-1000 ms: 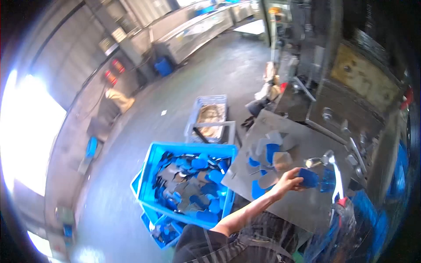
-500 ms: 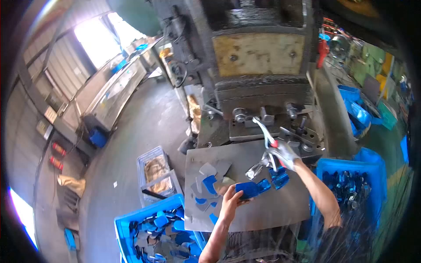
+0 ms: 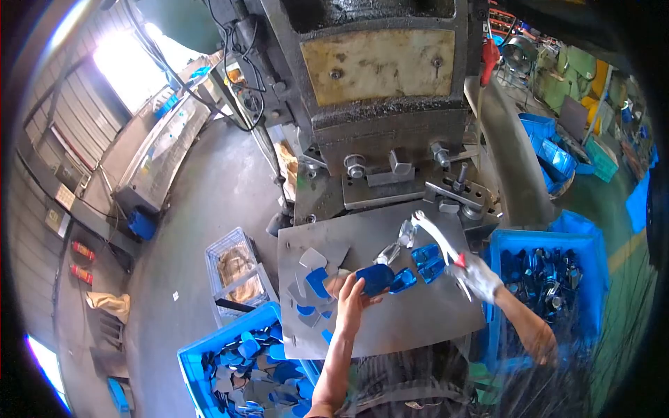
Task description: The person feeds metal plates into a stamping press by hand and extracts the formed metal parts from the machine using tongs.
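My left hand (image 3: pixel 354 303) pinches a flat blue plate (image 3: pixel 375 279) with rounded corners, above the metal table (image 3: pixel 390 327). My right hand (image 3: pixel 479 277), in a pale glove, is wrapped round red-and-white tongs (image 3: pixel 440 240), whose tip points up and left. Between the hands lie shiny blue bent parts (image 3: pixel 426 262) and another blue part (image 3: pixel 403 281). Silvery parts (image 3: pixel 398 244) sit just above them. Loose grey and blue plates (image 3: pixel 317 280) are scattered to the left of my left hand.
A large press (image 3: pixel 383 90) stands behind the table. A blue crate of flat plates (image 3: pixel 258 369) is at lower left, with a grey crate (image 3: pixel 237 272) beyond it. At right, another blue crate (image 3: pixel 496 327) holds shiny dark-blue parts. More blue bins (image 3: pixel 547 150) stand farther right.
The view has swung right from the left-side crates to face the press. My right hand with the tongs has come into clear view and moved slightly away from the blue parts. My left hand still holds the plate.
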